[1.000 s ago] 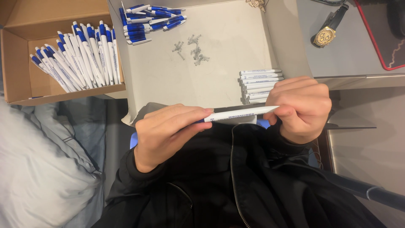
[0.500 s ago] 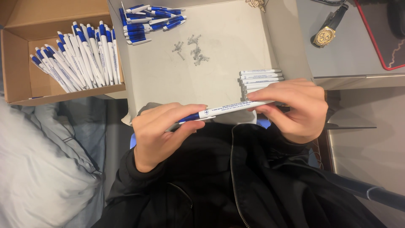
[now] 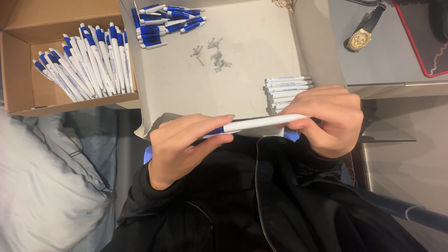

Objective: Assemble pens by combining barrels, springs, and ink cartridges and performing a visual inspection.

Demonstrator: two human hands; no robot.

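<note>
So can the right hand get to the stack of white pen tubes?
Probably yes: the right hand sits right beside the stack of white tubes with nothing between, but it is gripping the pen now.

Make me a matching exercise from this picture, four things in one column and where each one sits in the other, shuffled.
Things:
1. finished pens
2. small springs
3. wristwatch
4. white barrels

Places:
A. on the grey desk, upper right
B. stacked just above the right hand
C. in the brown cardboard box
D. scattered mid-tray

Pairs: 1-C, 2-D, 3-A, 4-B
</note>
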